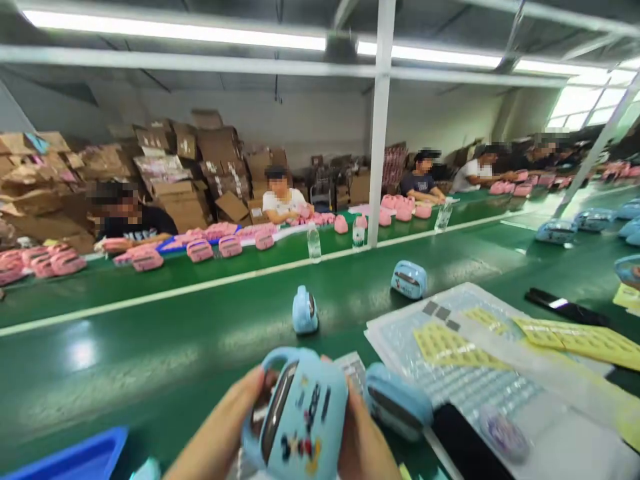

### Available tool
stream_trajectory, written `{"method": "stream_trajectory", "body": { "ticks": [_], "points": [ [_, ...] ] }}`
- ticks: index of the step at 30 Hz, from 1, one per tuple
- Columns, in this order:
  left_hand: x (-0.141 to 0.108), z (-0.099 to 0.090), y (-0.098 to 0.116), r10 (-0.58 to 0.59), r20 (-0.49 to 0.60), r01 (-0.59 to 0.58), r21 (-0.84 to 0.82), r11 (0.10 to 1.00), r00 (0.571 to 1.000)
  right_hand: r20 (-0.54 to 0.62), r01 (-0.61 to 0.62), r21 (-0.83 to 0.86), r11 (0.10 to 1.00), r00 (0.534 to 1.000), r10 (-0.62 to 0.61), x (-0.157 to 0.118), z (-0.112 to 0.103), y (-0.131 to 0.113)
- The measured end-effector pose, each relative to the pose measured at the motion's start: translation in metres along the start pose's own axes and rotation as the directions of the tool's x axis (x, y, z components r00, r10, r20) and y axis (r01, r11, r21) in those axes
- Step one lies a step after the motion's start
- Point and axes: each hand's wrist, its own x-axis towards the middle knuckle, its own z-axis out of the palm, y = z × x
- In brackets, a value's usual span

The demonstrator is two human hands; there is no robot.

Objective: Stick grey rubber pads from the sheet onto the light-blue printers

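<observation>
"Holding what, and where?"
"Blue case point(313, 393), over the near desk point(150, 380). Left hand point(225, 420) closed on its handle side, right hand point(364, 433) on the opposite side. Printed face showing."
"Step?"
"Two-handed handling, my judgement. Checking or adjusting: cannot tell."
"Next move calls for?"
"Even grip, fingers off the print, clearance from the second blue case point(397, 400) beside it."

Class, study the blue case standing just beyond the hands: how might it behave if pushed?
The blue case looks hard-moulded, so probably stiff. Standing tall and narrow on the green surface, it may tip if nudged high. Its smooth shell could feel slippery.
</observation>
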Motion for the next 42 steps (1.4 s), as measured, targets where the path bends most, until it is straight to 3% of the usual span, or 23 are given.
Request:
{"method": "stream_trajectory", "body": {
  "ticks": [1, 3, 6, 9, 12, 15, 21, 29, 42],
  "points": [
    [0.008, -0.007, 0.001, -0.035, 0.087, 0.026, 0.094, 0.995, 0.996, 0.014, -0.034, 0.063, 0.997, 0.999, 0.033, 0.003, -0.002, 0.003],
    [0.019, -0.014, 0.006, -0.015, 0.128, -0.017, 0.24, 0.971, 0.992, 0.038, -0.056, 0.235, 0.97, 0.998, 0.048, 0.003, -0.005, 0.01],
    [0.018, -0.008, 0.018, 0.087, 0.224, -0.178, 0.429, 0.885, 0.971, 0.048, -0.02, 0.355, 0.935, 0.999, 0.003, -0.009, -0.005, 0.023],
    [0.01, 0.001, 0.027, 0.136, 0.343, -0.308, 0.518, 0.798, 0.929, -0.068, 0.065, 0.413, 0.909, 0.997, -0.041, -0.021, 0.002, 0.042],
    [0.004, 0.002, 0.031, 0.142, 0.441, -0.381, 0.517, 0.766, 0.886, -0.244, 0.169, 0.452, 0.876, 0.968, -0.061, -0.028, 0.013, 0.061],
    [0.0, -0.005, 0.034, 0.149, 0.497, -0.429, 0.515, 0.742, 0.855, -0.293, 0.189, 0.449, 0.873, 0.954, -0.056, -0.028, 0.023, 0.074],
    [-0.004, -0.027, 0.03, 0.175, 0.452, -0.417, 0.517, 0.748, 0.875, -0.164, 0.149, 0.415, 0.898, 0.983, -0.087, -0.017, 0.031, 0.091],
    [0.008, -0.041, 0.019, 0.126, 0.372, -0.329, 0.556, 0.763, 0.92, -0.227, 0.144, 0.4, 0.905, 0.972, -0.055, 0.0, 0.03, 0.109],
    [-0.005, -0.05, 0.019, 0.11, 0.399, -0.339, 0.568, 0.75, 0.91, -0.303, 0.151, 0.441, 0.885, 0.953, -0.012, -0.008, 0.041, 0.126]
  ]
}}
